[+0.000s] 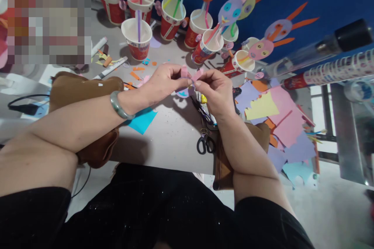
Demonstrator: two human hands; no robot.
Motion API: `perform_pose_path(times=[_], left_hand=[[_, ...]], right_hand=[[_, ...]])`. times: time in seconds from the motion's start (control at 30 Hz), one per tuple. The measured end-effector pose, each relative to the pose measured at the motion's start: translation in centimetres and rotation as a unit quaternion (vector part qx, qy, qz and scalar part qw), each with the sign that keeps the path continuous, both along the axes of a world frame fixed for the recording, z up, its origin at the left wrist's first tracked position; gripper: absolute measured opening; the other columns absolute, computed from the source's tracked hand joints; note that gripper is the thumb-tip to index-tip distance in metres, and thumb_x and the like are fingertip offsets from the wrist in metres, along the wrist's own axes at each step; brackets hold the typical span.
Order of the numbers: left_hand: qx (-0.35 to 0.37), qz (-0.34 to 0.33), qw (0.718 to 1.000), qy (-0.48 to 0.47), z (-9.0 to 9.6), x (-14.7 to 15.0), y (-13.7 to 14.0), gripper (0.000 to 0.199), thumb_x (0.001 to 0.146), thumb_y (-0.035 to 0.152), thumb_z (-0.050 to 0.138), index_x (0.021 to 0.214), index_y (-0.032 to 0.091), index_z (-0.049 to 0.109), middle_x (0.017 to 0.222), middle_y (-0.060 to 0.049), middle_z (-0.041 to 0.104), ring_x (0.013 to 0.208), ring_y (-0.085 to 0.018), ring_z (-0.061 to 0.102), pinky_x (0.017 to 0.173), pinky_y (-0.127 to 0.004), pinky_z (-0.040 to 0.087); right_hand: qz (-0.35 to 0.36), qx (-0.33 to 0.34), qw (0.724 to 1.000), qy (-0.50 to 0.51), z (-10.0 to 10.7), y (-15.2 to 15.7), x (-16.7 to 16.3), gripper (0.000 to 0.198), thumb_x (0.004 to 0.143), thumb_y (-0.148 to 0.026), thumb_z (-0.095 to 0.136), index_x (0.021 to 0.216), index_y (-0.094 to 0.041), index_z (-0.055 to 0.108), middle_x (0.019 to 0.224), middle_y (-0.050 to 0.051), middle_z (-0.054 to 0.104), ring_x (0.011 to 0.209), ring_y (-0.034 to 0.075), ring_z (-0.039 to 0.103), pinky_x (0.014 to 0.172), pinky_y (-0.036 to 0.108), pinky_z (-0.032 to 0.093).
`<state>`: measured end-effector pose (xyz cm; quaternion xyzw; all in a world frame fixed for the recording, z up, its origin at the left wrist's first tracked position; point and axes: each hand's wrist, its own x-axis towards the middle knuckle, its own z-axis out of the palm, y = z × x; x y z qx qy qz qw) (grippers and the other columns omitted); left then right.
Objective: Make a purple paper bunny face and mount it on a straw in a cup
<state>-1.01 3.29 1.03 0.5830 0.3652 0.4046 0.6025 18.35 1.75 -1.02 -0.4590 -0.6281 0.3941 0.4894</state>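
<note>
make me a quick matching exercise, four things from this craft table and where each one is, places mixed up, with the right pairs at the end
1. pink paper strips
2. greenish bangle
3. black-handled scissors
4. yellow paper

A. lying among pink and purple sheets
B. held by the left hand and right hand
C. lying on the grey table
D. around the left wrist

Pairs: 1-B, 2-D, 3-C, 4-A
</note>
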Motion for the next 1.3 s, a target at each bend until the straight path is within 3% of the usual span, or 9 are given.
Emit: perform_pose_path(times=[0.13, 0.23, 0.4, 0.53, 0.7, 0.93, 1.03, 1.17, 1.3], left_hand=[[0.046, 0.007, 0.999, -0.01, -0.4, 0.0, 0.2, 0.014, 0.08, 0.013, 0.07, 0.069, 0.021, 0.065, 0.067, 0.003, 0.06, 0.068, -0.011, 0.05, 0.064, -0.028, 0.041], [0.065, 0.007, 0.998, -0.016, -0.8, 0.0, 0.3, 0.009, 0.078, 0.013, 0.073, 0.082, 0.021, 0.07, 0.079, 0.002, 0.067, 0.078, -0.012, 0.058, 0.073, -0.03, 0.048], [0.081, 0.063, 0.995, -0.004, -1.8, 0.1, 0.6, 0.055, 0.064, 0.007, 0.084, 0.114, 0.023, 0.068, 0.106, -0.002, 0.071, 0.103, -0.019, 0.063, 0.083, -0.032, 0.05], [0.047, 0.088, 0.995, -0.015, -2.1, 0.2, 0.9, 0.058, 0.062, 0.011, 0.09, 0.113, 0.026, 0.066, 0.112, -0.004, 0.07, 0.108, -0.021, 0.061, 0.08, -0.033, 0.048], [0.034, 0.077, 0.996, -0.024, -1.7, 0.2, 0.7, 0.051, 0.069, 0.011, 0.085, 0.114, 0.024, 0.065, 0.108, -0.004, 0.068, 0.101, -0.019, 0.061, 0.076, -0.031, 0.048], [0.263, 0.086, 0.959, 0.053, -0.1, -0.5, -0.3, 0.031, 0.084, 0.024, 0.079, 0.113, 0.026, 0.069, 0.12, -0.006, 0.07, 0.11, -0.022, 0.06, 0.089, -0.035, 0.049], [0.318, 0.081, 0.941, 0.087, 0.4, -0.9, -0.6, 0.017, 0.091, 0.033, 0.074, 0.107, 0.028, 0.073, 0.121, -0.008, 0.069, 0.119, -0.026, 0.057, 0.099, -0.041, 0.048], [0.313, 0.065, 0.944, 0.081, 0.7, -1.0, -0.6, 0.01, 0.092, 0.036, 0.071, 0.088, 0.028, 0.075, 0.118, -0.009, 0.067, 0.118, -0.026, 0.058, 0.11, -0.044, 0.045], [0.222, 0.056, 0.972, 0.054, 1.0, -0.7, -0.5, 0.009, 0.083, 0.024, 0.078, 0.078, 0.024, 0.071, 0.102, -0.006, 0.071, 0.106, -0.023, 0.063, 0.104, -0.04, 0.048]], right_hand=[[-0.005, 0.023, 0.998, -0.051, 0.0, -0.2, -0.2, 0.026, 0.081, -0.047, 0.082, 0.081, -0.024, 0.069, 0.077, -0.004, 0.069, 0.071, 0.013, 0.064, 0.071, 0.032, 0.055], [-0.035, 0.104, 0.99, -0.089, 0.3, -0.6, -0.3, 0.022, 0.088, -0.046, 0.077, 0.083, -0.025, 0.071, 0.078, -0.002, 0.07, 0.074, 0.015, 0.066, 0.076, 0.036, 0.057], [-0.087, 0.229, 0.939, -0.243, 0.5, -0.8, 1.0, 0.028, 0.095, -0.054, 0.068, 0.084, -0.028, 0.071, 0.087, 0.001, 0.074, 0.09, 0.021, 0.071, 0.101, 0.052, 0.053], [-0.087, 0.256, 0.906, -0.324, 0.0, -0.6, 2.2, 0.045, 0.094, -0.069, 0.062, 0.076, -0.028, 0.066, 0.083, -0.001, 0.074, 0.08, 0.018, 0.07, 0.1, 0.054, 0.051], [-0.095, 0.253, 0.907, -0.323, -0.8, -0.6, 2.7, 0.049, 0.092, -0.074, 0.061, 0.076, -0.027, 0.066, 0.084, -0.001, 0.073, 0.087, 0.019, 0.071, 0.1, 0.052, 0.05], [-0.127, 0.264, 0.91, -0.295, -1.1, -0.4, 3.1, 0.05, 0.09, -0.073, 0.064, 0.077, -0.025, 0.067, 0.082, -0.001, 0.072, 0.087, 0.02, 0.072, 0.102, 0.055, 0.049], [-0.149, 0.249, 0.911, -0.294, -1.2, -0.4, 3.0, 0.052, 0.086, -0.076, 0.067, 0.074, -0.025, 0.066, 0.079, -0.001, 0.072, 0.086, 0.021, 0.073, 0.103, 0.057, 0.05], [-0.149, 0.256, 0.913, -0.281, -1.5, -0.3, 2.9, 0.046, 0.089, -0.071, 0.068, 0.075, -0.027, 0.066, 0.082, 0.0, 0.072, 0.085, 0.021, 0.072, 0.105, 0.057, 0.049], [-0.14, 0.272, 0.907, -0.289, -0.9, -0.3, 2.3, 0.036, 0.09, -0.064, 0.071, 0.084, -0.028, 0.067, 0.085, 0.001, 0.072, 0.087, 0.023, 0.072, 0.104, 0.058, 0.049]])
